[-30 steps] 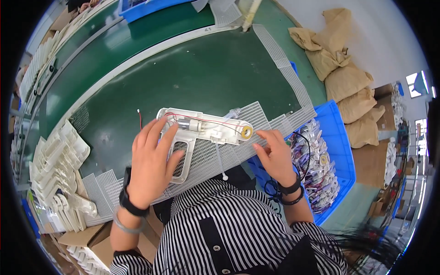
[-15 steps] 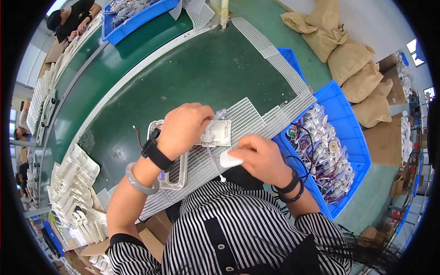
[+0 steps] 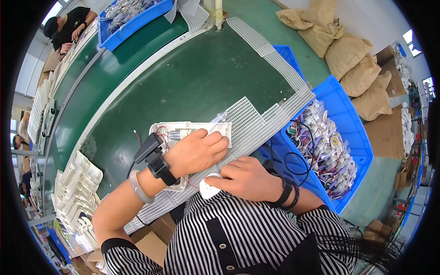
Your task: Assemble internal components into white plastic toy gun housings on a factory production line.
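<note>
A white plastic housing [image 3: 225,130] lies on the white mesh matting at the bench's near side. Inside its left part are a silver motor-like cylinder [image 3: 174,135] and thin red wires [image 3: 161,131]. My left hand [image 3: 198,152] is over the housing with its fingers curled; whatever they grip is hidden. A clear plastic part [image 3: 221,117] sticks out past the housing's far edge. In front of my body, my right hand [image 3: 247,178] pinches a white rounded piece [image 3: 210,188] between thumb and fingers. A thin red wire reaches that piece from the left.
A blue bin [image 3: 352,137] full of white and purple parts stands at the right. Stacked white housings [image 3: 75,183] are at the left. Another blue bin [image 3: 137,25] sits at the far left, near a co-worker [image 3: 68,27]. Brown sacks [image 3: 346,55] line the wall.
My left hand has shifted right and nearer, uncovering the silver cylinder. My right hand has come left and nearer with the white piece, which now shows its broad face.
</note>
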`<state>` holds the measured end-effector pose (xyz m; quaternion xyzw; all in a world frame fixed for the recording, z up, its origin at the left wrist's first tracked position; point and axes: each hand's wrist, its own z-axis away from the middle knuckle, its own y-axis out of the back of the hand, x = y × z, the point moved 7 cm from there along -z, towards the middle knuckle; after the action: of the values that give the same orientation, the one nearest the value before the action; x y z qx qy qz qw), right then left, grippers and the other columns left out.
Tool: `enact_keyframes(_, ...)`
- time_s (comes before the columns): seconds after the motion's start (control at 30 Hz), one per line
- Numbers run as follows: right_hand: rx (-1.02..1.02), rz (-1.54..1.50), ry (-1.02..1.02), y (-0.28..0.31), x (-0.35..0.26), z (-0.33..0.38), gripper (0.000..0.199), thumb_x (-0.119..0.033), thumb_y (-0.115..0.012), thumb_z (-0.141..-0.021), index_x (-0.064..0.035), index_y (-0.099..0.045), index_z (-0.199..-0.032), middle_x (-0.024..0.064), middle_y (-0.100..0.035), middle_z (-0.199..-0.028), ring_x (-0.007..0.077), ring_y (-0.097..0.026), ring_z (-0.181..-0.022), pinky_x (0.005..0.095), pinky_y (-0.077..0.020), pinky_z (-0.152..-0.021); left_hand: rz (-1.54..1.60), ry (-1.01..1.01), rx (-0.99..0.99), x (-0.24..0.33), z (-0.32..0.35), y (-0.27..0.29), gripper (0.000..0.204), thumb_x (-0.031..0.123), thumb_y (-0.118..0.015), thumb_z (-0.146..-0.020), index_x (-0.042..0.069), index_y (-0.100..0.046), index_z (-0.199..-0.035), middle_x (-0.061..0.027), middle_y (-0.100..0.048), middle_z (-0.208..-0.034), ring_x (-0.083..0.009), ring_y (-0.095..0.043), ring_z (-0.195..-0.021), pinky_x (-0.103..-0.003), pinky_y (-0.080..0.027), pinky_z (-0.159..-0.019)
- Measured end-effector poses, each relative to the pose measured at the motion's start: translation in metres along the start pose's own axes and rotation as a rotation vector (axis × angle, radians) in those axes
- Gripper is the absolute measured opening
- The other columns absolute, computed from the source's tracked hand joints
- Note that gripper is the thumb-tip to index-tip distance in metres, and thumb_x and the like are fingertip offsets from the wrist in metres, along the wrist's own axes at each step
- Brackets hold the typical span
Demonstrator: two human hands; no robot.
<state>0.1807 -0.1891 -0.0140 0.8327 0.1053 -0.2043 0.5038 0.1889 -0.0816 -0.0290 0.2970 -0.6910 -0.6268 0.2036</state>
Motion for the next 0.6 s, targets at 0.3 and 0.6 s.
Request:
enact_keyframes(0.3,-0.085,-0.291,-0.079,-0.002,0.003,-0.009,0.034,-0.021,-0.074,-0.08,-0.0081,-0.07,-0.112,0.0062,-0.057,-0.092,0.0217,-0.062,-0.07,0.0377,-0.049,-0.06,0.268,0.253,0.222,-0.038,0.013,0.014,0.022,0.008,-0.072,-0.077,0.009,-0.064,-0.097,-0.0062,-0.068,-0.114,-0.0286,-0.064,-0.109,-0.039,-0.053,-0.086)
enact_keyframes(0.6,0.167,-0.199,-0.232,0.005,0.051,-0.002,0.026,-0.018,-0.077,-0.086,-0.0112,-0.069,-0.11,0.0056,-0.057,-0.096,0.0216,-0.064,-0.075,0.0342,-0.054,-0.064,1.037,1.217,0.465,-0.106,0.078,-0.025,0.016,0.015,-0.064,-0.097,0.0,-0.067,-0.1,-0.0149,-0.074,-0.096,-0.0354,-0.068,-0.086,-0.042,-0.054,-0.08)
